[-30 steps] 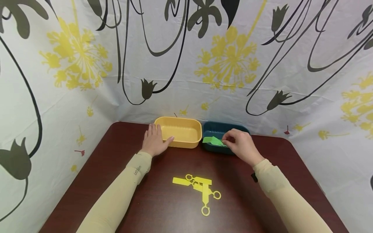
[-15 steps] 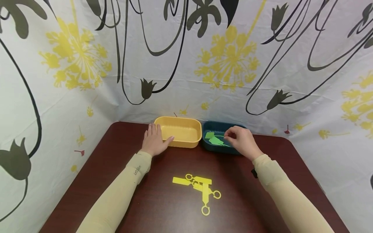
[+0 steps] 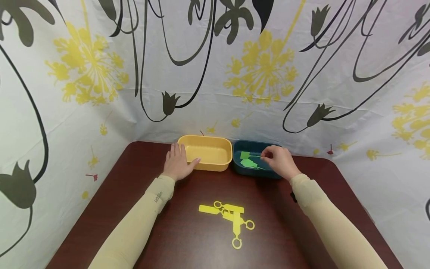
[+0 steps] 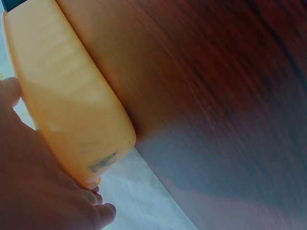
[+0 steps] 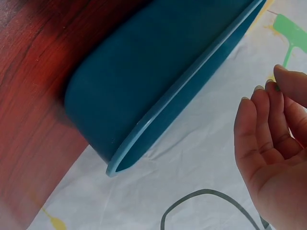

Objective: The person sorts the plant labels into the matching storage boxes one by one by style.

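Observation:
In the head view, my left hand (image 3: 176,163) rests on the left end of a yellow-orange plastic bin (image 3: 220,167), fingers straight along its rim and thumb over the front edge. My right hand (image 3: 279,160) is over the right part of a dark teal bin (image 3: 239,171). Its thumb and fingertips pinch the thin tail of a flat green plastic tag (image 3: 245,154). The right wrist view shows that tag (image 5: 290,32) above the teal bin's rim (image 5: 158,106). Below it, more green tags (image 3: 248,163) lie inside the teal bin.
Several yellow plastic tags with ring ends (image 3: 236,220) lie overlapping mid-table on the dark red-brown table (image 3: 188,239). Both bins stand side by side at the back edge, against a white patterned cloth (image 3: 208,93) that encloses the table on three sides.
My right hand has moved a little to the right and back, drawing the green tag apart from the others in the teal bin. My left hand has stayed on the yellow-orange bin.

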Available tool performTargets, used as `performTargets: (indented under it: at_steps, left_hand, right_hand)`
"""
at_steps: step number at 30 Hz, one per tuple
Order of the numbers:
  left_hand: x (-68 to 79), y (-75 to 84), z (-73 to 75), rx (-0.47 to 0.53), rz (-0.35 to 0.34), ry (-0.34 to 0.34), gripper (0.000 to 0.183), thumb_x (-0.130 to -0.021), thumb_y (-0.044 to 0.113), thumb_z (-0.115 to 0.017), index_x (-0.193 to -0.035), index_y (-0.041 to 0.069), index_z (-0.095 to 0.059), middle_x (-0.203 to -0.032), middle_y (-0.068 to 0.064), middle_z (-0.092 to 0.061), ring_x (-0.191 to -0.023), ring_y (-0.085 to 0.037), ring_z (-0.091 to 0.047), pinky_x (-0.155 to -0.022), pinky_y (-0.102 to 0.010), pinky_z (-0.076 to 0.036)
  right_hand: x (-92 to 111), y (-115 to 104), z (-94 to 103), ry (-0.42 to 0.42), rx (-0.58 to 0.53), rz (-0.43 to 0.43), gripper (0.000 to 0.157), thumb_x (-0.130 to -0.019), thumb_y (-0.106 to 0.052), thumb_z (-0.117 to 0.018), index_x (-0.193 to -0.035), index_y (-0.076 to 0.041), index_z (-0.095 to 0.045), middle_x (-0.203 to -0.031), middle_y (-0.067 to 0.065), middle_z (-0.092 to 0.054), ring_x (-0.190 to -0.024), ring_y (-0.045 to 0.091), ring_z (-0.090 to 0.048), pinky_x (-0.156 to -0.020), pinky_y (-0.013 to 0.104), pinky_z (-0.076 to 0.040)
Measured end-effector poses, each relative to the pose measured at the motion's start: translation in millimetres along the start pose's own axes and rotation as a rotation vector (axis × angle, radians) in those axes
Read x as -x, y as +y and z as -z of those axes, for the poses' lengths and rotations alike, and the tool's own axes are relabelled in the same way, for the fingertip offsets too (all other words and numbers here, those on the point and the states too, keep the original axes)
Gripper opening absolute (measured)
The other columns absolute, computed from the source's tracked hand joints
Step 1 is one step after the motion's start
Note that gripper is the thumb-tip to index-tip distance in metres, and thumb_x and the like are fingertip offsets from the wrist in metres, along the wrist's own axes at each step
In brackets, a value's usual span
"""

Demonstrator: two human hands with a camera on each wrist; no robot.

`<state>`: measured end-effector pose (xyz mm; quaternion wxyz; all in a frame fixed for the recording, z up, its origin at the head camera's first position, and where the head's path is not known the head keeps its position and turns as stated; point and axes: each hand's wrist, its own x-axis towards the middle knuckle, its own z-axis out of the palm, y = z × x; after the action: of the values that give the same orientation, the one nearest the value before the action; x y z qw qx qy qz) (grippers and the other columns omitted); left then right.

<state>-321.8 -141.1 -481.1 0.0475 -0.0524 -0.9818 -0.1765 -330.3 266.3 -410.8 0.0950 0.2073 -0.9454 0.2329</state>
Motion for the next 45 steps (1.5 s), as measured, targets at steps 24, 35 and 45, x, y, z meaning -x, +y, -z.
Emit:
performTargets:
  at_steps: [24,35,45]
  left_hand:
    - [0.4,0.0,0.6,0.001,0.009,-0.019,0.108,-0.093,0.077,-0.036,-0.158,-0.006,-0.009,-0.164,-0.028,-0.005,-0.152,-0.041,0.002,-0.119,-0.056,-0.009]
    - [0.1,0.6,-0.1,0.011,0.014,-0.011,0.109,-0.093,0.077,-0.036,-0.159,-0.005,-0.009,-0.164,-0.028,-0.005,-0.152,-0.040,0.001,-0.120,-0.056,-0.008]
    - [-2.4,-2.0,-3.3,-0.004,0.013,-0.010,0.109,-0.093,0.078,-0.034,-0.159,-0.004,-0.009,-0.164,-0.027,-0.005,-0.152,-0.040,0.001,-0.120,-0.055,-0.008]
  right_hand:
    - [-30.3,25.5,-26.5,-0.178,0.019,-0.079,0.005,-0.092,-0.012,-0.072,-0.090,-0.008,-0.075,-0.087,0.002,-0.069,-0.077,0.020,-0.061,-0.072,0.042,-0.051]
    - [-36.5,35.3,-35.4,-0.241,0.037,-0.117,0.010,-0.094,-0.010,-0.068,-0.093,-0.006,-0.076,-0.092,0.006,-0.070,-0.080,0.024,-0.061,-0.075,0.046,-0.051]
    - [-40.4,41.0,-39.0,-0.262,0.037,-0.123,0.009,-0.093,-0.010,-0.069,-0.091,-0.005,-0.076,-0.088,0.006,-0.069,-0.077,0.024,-0.059,-0.074,0.046,-0.050]
